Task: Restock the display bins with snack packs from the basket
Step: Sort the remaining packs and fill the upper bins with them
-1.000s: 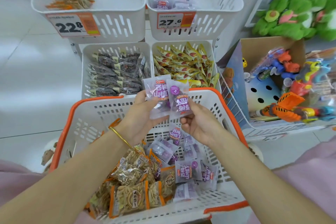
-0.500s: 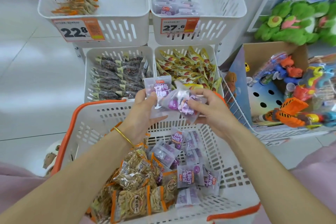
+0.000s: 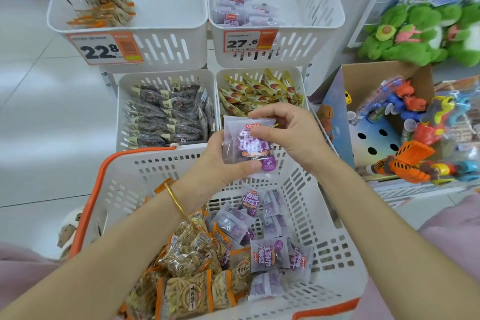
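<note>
The person is holding a stack of translucent purple-printed snack packs [image 3: 248,147] above the far edge of the white slotted plastic basket with the orange rim [image 3: 140,154]; this looks like the gathering step, and the next move is calling for a lift to the upper right white display bin [image 3: 298,44], where matching packs [image 3: 241,11] are lying. The left hand [image 3: 217,163] is gripping the stack's lower part, thumb across the front; the right hand [image 3: 293,135] is pinching its top edge; more purple packs [image 3: 268,257] are lying loose toward the basket's near right corner.
</note>
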